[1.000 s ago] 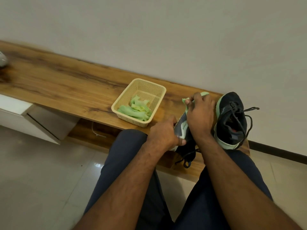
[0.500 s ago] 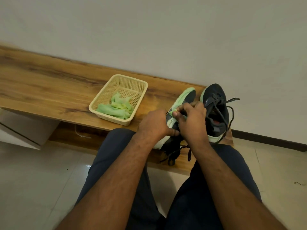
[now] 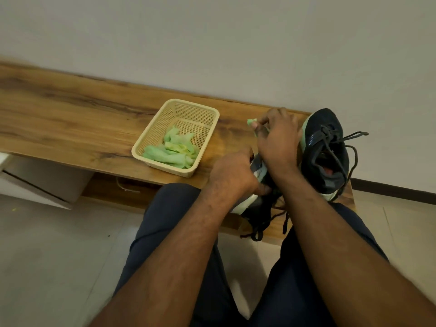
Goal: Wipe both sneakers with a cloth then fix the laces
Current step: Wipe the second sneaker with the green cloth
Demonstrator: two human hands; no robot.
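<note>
At the bench (image 3: 70,128) edge, left hand (image 3: 232,172) grips a sneaker (image 3: 258,169); right hand (image 3: 277,140) pinches the cloth (image 3: 252,121).

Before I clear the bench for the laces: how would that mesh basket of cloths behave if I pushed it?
The beige mesh basket looks like thin plastic, so probably light and easy to slide on the smooth wooden bench. Its wide flat base makes tipping unlikely. The green cloths inside lie crumpled, so likely floppy and weightless.

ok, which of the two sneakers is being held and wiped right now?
The near sneaker, between the left hand and right hand with the cloth. The far sneaker stands untouched beside it.
</note>
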